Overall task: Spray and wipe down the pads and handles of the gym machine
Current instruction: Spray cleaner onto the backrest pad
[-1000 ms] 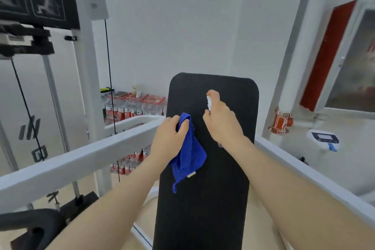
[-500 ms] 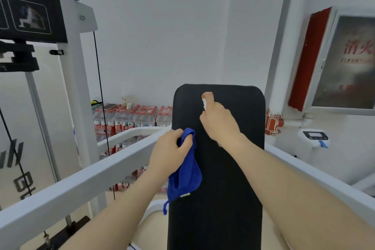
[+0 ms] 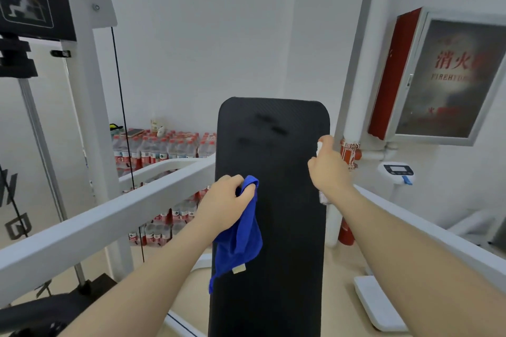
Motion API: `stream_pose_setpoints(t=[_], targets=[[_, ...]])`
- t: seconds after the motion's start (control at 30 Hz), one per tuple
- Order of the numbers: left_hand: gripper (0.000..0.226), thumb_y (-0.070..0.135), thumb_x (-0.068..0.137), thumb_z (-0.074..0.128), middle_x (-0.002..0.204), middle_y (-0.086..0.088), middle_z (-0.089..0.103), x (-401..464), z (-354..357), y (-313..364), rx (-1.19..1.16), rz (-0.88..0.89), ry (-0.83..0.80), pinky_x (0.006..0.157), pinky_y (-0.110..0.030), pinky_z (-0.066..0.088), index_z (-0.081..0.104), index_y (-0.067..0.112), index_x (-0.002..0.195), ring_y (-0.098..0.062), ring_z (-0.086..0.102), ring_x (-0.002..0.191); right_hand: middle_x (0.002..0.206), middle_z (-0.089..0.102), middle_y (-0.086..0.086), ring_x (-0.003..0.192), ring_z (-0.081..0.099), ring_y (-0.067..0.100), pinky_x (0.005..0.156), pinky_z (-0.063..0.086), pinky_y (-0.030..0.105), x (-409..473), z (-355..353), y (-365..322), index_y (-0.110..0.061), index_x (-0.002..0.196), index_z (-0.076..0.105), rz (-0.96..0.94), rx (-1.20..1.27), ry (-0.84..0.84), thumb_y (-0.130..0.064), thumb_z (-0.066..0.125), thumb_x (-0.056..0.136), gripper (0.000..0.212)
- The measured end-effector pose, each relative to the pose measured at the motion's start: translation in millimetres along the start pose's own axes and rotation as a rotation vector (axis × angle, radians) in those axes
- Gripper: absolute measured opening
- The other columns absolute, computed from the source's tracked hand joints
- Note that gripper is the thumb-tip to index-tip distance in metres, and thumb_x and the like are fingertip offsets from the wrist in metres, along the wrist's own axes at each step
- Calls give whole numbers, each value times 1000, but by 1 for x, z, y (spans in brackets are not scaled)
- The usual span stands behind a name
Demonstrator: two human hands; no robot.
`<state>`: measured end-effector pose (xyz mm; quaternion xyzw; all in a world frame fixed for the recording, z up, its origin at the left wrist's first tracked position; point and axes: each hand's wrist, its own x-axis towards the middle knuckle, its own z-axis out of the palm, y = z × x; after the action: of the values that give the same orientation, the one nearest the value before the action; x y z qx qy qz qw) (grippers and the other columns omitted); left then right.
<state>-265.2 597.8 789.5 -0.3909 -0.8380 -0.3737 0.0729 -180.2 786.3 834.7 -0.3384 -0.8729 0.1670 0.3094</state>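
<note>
A tall black back pad [image 3: 284,241] of the gym machine stands upright in front of me, with a few darker wet patches near its top. My left hand [image 3: 223,205] is closed around a blue cloth [image 3: 241,238] that hangs down against the pad's left edge. My right hand [image 3: 330,169] grips a small white spray bottle [image 3: 319,148] at the pad's right edge, index finger on its top; most of the bottle is hidden by the hand.
White frame bars [image 3: 82,230] run on both sides of the pad. A weight stack tower with a cable [image 3: 120,107] stands left. Packs of water bottles [image 3: 161,150] sit behind. A fire hydrant cabinet [image 3: 440,76] and a scale [image 3: 397,172] are right.
My right hand with the spray bottle has moved from the pad's upper middle to its right edge. Wet patches now show near the pad's top. The left hand kept the cloth.
</note>
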Motion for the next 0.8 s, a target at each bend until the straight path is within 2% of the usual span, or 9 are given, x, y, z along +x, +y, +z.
stream_pose_setpoints(t=[0.07,0.13,0.2,0.27,0.4,0.5,0.6,0.67,0.8], targets=[[25,36,95,41,99,2,47,-8,3,-5,33,-34,-17,64,-21,35,50,18,80,-11,51,76,101,58,12,73,58,18,65,53,30,-10,9,-2,-17,133,23,26,13,-57,-14,47,94,45],[27,37,94,44,112,7,41,-13,4,-9,37,-58,3,71,-22,37,55,13,90,-12,52,85,96,56,8,68,54,15,62,51,29,-21,20,-8,-18,132,22,-23,-32,-128,-14,48,94,46],[23,35,91,51,114,12,37,-19,4,-10,12,-80,46,74,-23,37,57,13,89,-10,50,90,89,51,4,63,50,11,57,45,25,-30,27,-14,-18,132,22,-52,-45,-156,-14,49,93,47],[11,26,89,57,113,12,45,-25,4,-10,-39,-87,71,76,-24,38,55,17,93,-9,51,92,91,51,4,64,51,10,56,44,23,-37,29,-19,-17,130,24,-52,11,-138,-15,50,94,45],[39,5,91,43,112,9,55,-29,3,-1,-156,-50,-34,78,-22,39,49,30,121,-10,54,95,93,55,7,69,57,16,63,53,31,-45,20,-36,-24,129,24,-141,431,-201,-22,46,96,40],[40,6,94,32,114,8,52,-25,3,11,-196,-68,-42,86,-23,34,64,28,105,-8,48,100,93,52,9,72,55,20,71,54,38,-49,5,-50,-34,135,19,-73,854,-421,-17,41,96,48],[30,24,99,32,97,0,64,-24,4,26,-419,-140,-62,88,-30,43,61,23,92,-14,58,91,110,51,6,91,59,18,78,53,32,-62,2,-55,-40,140,13,-150,914,-545,-13,44,96,60],[26,36,97,38,85,2,66,-29,3,35,-662,-211,-99,78,-25,45,59,24,88,-13,62,81,119,53,7,102,58,16,83,51,28,-68,4,-53,-38,144,11,-171,981,-551,-17,44,98,61],[26,38,92,49,90,1,68,-33,6,31,-553,-176,-207,74,-22,42,63,17,97,-8,64,80,126,54,0,100,56,6,69,50,16,-75,9,-40,-31,147,14,-176,941,-606,-22,42,99,56]])
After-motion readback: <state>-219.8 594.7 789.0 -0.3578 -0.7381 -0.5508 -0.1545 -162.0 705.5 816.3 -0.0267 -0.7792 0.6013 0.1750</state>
